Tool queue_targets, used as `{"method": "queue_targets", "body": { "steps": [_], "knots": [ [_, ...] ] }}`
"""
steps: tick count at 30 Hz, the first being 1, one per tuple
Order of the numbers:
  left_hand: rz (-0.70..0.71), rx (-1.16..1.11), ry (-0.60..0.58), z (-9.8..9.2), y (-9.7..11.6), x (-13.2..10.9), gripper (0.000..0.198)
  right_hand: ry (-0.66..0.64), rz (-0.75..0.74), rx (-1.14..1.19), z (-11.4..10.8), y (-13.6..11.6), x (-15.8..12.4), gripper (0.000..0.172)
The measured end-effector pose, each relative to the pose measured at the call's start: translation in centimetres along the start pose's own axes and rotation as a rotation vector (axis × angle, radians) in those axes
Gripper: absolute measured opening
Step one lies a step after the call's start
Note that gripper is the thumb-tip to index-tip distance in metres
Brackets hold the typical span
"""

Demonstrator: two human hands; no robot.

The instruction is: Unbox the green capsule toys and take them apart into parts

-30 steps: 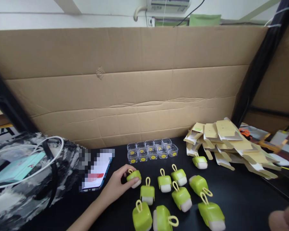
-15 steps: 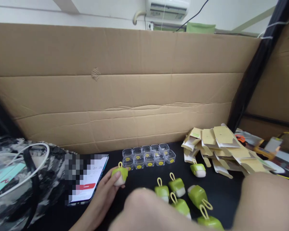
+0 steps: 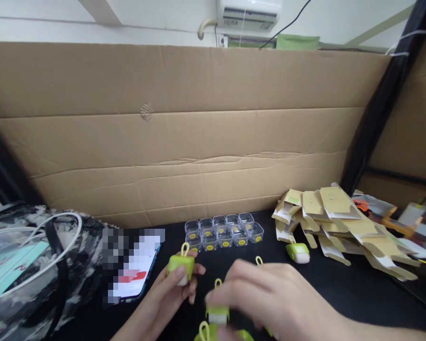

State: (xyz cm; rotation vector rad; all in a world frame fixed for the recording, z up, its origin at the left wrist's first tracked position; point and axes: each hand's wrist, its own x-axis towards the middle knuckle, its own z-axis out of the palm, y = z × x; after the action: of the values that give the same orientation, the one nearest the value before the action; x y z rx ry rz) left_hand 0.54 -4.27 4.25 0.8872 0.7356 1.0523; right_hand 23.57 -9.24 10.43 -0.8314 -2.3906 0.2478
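My left hand [image 3: 173, 282] is closed around a small green-and-white case [image 3: 181, 266] with a pale yellow loop on top. Its thumb presses the front. To the right, my right hand [image 3: 259, 293] hovers low over a group of similar cases, its fingers bent and blurred; whether it grips one is unclear. One green case [image 3: 217, 314] shows just beneath its fingertips, and another [image 3: 200, 337] sits at the bottom edge. The hand covers most of the others. A further case [image 3: 298, 252] stands apart at the right.
Two rows of clear plastic cups [image 3: 223, 235] with yellow smiley stickers stand behind the hands. Flattened cardboard boxes [image 3: 326, 222] are heaped at the right. A phone [image 3: 138, 270] and a patterned bag [image 3: 88, 246] lie left. A cardboard wall [image 3: 206, 132] closes the back.
My right hand has swung in from the lower right, over the loose cases. My left hand has shifted slightly right and down, still holding its case. The view has moved a little.
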Motion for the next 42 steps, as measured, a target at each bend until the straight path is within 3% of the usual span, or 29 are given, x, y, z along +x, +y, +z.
{"method": "queue_targets", "body": {
  "steps": [2, 4, 7, 11, 14, 18, 22, 25, 31, 34, 38, 42],
  "knots": [
    [0.033, 0.066, -0.04, -0.5, 0.1, 0.0, 0.044, 0.043, 0.136, -0.006, -0.8, 0.6, 0.2, 0.022],
    [0.087, 0.098, -0.052, -1.0, -0.1, 0.4, 0.046, 0.047, 0.232, 0.004, -0.2, 1.8, -1.0, 0.027],
    [0.045, 0.036, -0.104, -0.4, -0.4, 0.5, 0.055, 0.05, 0.286, 0.029, 1.2, 3.1, -3.0, 0.035],
    [-0.017, 0.053, -0.092, 3.6, 0.2, 0.1, 0.048, 0.1, 0.198, 0.049, 1.1, 3.3, -2.3, 0.053],
    [-0.075, 0.095, -0.217, 6.9, 1.2, 0.7, 0.037, 0.122, 0.083, 0.021, -0.3, 3.0, -0.1, 0.065],
    [-0.074, 0.115, -0.349, 8.8, 2.0, 2.5, 0.032, 0.122, -0.012, -0.075, -1.6, 3.1, 2.1, 0.052],
    [-0.078, 0.04, -0.433, 8.4, 2.2, 3.5, 0.035, 0.172, -0.053, -0.038, -1.9, 3.6, 2.2, 0.043],
    [-0.112, 0.127, -0.461, 7.5, 1.9, 3.6, 0.038, 0.146, -0.03, 0.063, -1.6, 3.9, 1.7, 0.041],
    [-0.222, 0.354, -0.375, 6.0, 0.9, 3.7, 0.044, 0.014, 0.103, 0.25, -0.1, 5.1, 0.9, 0.031],
    [-0.217, 0.491, -0.336, 5.7, 0.7, 4.1, 0.055, 0.019, 0.109, 0.277, 0.9, 6.0, 0.7, 0.043],
    [-0.18, 0.509, -0.356, 5.4, 0.1, 4.6, 0.062, 0.029, 0.02, 0.215, 2.2, 6.6, 0.8, 0.064],
    [-0.153, 0.466, -0.395, 5.2, -0.8, 4.7, 0.09, 0.013, -0.02, 0.099, 2.8, 6.6, 0.9, 0.066]
  ]
}}
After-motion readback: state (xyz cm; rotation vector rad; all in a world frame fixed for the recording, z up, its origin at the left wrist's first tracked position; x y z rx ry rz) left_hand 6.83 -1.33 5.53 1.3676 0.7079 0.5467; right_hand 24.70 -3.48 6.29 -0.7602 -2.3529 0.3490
